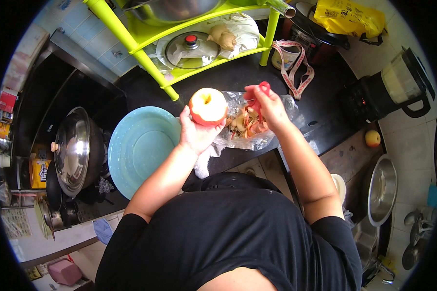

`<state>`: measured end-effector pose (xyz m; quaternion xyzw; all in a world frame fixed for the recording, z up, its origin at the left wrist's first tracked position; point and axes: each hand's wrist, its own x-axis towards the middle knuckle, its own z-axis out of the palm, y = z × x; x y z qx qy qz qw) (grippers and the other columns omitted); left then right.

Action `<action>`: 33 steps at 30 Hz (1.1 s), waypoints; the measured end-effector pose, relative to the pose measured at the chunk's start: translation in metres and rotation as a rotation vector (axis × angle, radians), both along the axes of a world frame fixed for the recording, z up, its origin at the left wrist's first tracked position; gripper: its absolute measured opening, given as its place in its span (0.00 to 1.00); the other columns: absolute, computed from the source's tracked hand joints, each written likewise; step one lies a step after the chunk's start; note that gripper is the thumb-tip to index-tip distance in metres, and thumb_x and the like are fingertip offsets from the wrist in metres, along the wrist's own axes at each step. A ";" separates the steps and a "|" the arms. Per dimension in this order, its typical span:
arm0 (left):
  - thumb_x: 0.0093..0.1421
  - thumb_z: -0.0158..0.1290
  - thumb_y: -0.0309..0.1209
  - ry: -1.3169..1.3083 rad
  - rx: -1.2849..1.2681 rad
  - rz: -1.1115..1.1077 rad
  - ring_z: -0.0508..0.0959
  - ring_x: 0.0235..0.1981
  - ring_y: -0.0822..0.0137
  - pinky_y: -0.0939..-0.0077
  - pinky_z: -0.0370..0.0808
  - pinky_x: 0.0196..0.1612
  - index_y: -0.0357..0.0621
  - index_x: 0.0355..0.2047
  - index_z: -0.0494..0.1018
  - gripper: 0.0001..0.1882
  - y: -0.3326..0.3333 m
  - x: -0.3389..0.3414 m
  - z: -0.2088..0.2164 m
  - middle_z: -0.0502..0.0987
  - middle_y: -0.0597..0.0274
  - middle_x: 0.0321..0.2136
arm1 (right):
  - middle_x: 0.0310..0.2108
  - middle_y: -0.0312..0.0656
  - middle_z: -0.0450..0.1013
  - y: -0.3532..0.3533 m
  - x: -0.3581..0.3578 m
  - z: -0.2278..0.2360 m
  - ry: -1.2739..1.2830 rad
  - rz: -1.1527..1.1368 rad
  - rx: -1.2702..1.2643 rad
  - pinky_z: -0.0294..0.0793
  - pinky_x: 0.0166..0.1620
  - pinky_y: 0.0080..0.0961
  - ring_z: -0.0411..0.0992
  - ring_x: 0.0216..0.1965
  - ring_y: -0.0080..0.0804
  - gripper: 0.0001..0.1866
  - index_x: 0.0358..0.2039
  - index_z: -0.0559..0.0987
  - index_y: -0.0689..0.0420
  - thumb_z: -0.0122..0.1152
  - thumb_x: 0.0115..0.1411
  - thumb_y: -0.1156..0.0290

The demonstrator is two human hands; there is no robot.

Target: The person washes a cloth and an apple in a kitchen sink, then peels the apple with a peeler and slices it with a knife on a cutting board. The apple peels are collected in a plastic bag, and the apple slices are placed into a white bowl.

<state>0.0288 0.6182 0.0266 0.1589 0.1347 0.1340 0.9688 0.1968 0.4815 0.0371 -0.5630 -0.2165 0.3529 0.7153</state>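
In my left hand (194, 136) rests a partly peeled apple (208, 107), held up from below; its top shows pale flesh and red skin remains around the lower side. My right hand (271, 110) is closed around a red peeler (264, 88), apart from the apple and over the peelings. Its blade cannot be made out clearly. Beneath and between the hands, apple peelings (246, 123) lie on a clear plastic bag (290, 106) on the black counter. A pale cloth (203, 163) hangs at the counter's front edge, below my left hand.
Left of my left forearm stands a light blue basin (120, 145), beside a lidded wok (76, 150) on the stove. A green rack (146, 57) rises behind the apple. To the right are a blender (391, 85), another apple (372, 138) and a metal bowl (386, 186).
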 end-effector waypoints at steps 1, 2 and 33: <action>0.51 0.47 0.57 -0.023 -0.011 -0.015 0.65 0.51 0.57 0.61 0.66 0.49 0.49 0.55 0.57 0.37 -0.001 -0.003 -0.002 0.64 0.56 0.51 | 0.30 0.34 0.70 0.000 0.001 0.006 -0.056 -0.033 0.018 0.66 0.39 0.17 0.67 0.33 0.19 0.18 0.40 0.76 0.59 0.44 0.63 0.58; 0.50 0.49 0.56 -0.046 -0.022 -0.031 0.65 0.51 0.56 0.61 0.67 0.49 0.49 0.55 0.57 0.37 -0.002 -0.007 -0.004 0.64 0.56 0.51 | 0.28 0.33 0.70 -0.001 0.002 0.015 -0.088 -0.052 -0.059 0.65 0.36 0.16 0.66 0.30 0.18 0.19 0.40 0.76 0.58 0.44 0.63 0.57; 0.47 0.55 0.43 0.118 0.074 -0.067 0.69 0.47 0.47 0.56 0.71 0.45 0.42 0.53 0.57 0.36 -0.002 -0.024 0.000 0.65 0.46 0.49 | 0.19 0.31 0.70 0.004 0.010 0.002 -0.226 0.098 -0.254 0.63 0.22 0.12 0.64 0.19 0.15 0.07 0.31 0.76 0.60 0.60 0.53 0.71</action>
